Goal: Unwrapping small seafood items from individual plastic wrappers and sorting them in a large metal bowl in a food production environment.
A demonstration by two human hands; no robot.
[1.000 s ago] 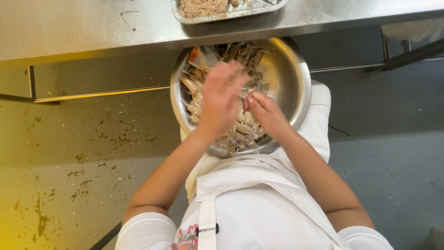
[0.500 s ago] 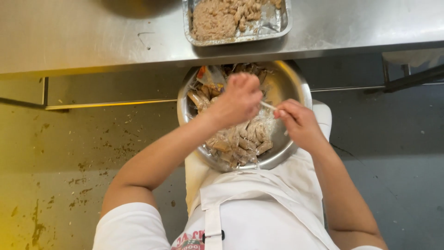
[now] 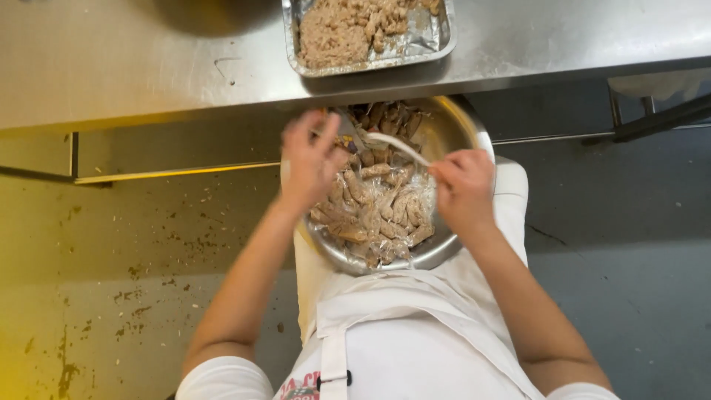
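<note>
Steel bench (image 3: 148,67) carried a foil tray (image 3: 437,44) of crumbs; below its edge, a metal bowl (image 3: 466,133) of floured strips sat on the lap. Left hand (image 3: 311,159) hovered spread, its grip released; right hand (image 3: 463,185) pinched a pale strip (image 3: 396,144), apparently lifting it free.

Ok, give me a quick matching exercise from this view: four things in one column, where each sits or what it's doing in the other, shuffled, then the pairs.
Things:
1. foil tray
2. metal bowl
3. left hand
4. right hand

Places or states:
A. on the person's lap, full of pale coated strips
B. fingers spread over the bowl's left side
C. on the steel counter, holding crumbly coating
D. pinching a thin white strip over the bowl

Pairs: 1-C, 2-A, 3-B, 4-D
</note>
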